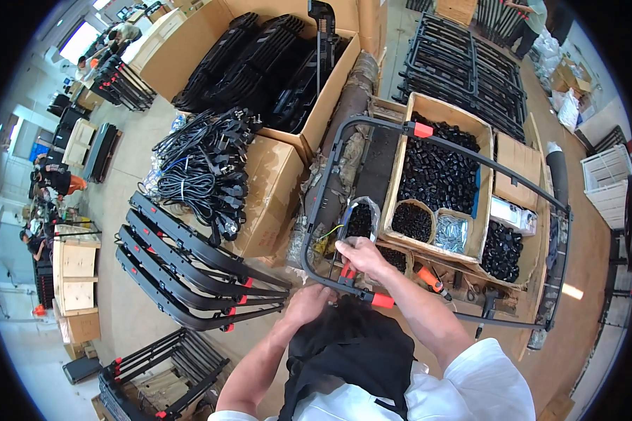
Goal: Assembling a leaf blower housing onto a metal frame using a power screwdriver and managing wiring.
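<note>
A black tubular frame point(314, 210) with rounded corners and red fittings lies across the workbench in front of me. My left hand point(312, 304) is closed at its near left corner, fingers curled against the bar. Just above that corner, my right hand point(362, 255) is pinched together; whatever sits between its fingertips is too small to make out. Below these fingers a red clip point(347, 274) sits on the frame, and a red end piece point(383, 301) is further right along the near bar. A red fitting point(423, 130) marks the far bar.
Beyond the frame stands a wooden box of black plastic parts point(442, 168), with a tray of screws point(451, 232). An orange-and-black power tool point(432, 279) lies nearby. At left are bundled power cables point(196, 175), stacked curved black bars point(189, 270) and a large carton point(309, 137).
</note>
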### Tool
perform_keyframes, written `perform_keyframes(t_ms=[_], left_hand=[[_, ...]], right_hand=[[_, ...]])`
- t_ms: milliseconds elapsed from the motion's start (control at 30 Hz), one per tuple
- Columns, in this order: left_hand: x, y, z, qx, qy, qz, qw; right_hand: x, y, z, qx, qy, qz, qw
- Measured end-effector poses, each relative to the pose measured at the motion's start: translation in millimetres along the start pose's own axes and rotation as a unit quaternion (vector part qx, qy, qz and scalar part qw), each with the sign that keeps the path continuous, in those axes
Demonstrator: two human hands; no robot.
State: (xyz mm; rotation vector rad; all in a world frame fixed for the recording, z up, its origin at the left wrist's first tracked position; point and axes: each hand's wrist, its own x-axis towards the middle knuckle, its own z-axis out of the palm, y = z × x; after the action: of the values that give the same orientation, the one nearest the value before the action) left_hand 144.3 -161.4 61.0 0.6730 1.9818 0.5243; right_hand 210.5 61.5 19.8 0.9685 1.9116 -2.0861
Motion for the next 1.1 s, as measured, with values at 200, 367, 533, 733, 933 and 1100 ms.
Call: perform_keyframes(t_ms=[200,367,533,733,933,1100], left_hand=[[20.6,-6.7,-23.7,0.018,-0.123,0.101,0.987],[31.2,-37.0,-20.4,-0.356,-0.245,-0.038,0.901],[27.5,-54.2,28.7,-0.555,-0.151,-0.020,0.818],[15.2,-47.7,30.9,-0.551,-0.131,0.028,0.823],[11.1,-46.1,41.8,-0.554,-0.060,0.020,0.830],[8.7,-34.5,45.4,-0.563,-0.030,0.027,0.825]], right_hand=[[14.3,-13.3,16.7,-0.083,0.090,-0.078,0.989],[26.7,-18.6,24.2,-0.091,0.175,-0.113,0.974],[40.7,-16.0,30.1,-0.109,0.170,-0.124,0.972],[36.6,-22.0,34.6,-0.108,0.165,-0.105,0.975],[38.8,-18.2,10.0,-0.051,0.061,-0.051,0.996],[42.5,5.8,-47.4,-0.329,0.139,-0.075,0.931]])
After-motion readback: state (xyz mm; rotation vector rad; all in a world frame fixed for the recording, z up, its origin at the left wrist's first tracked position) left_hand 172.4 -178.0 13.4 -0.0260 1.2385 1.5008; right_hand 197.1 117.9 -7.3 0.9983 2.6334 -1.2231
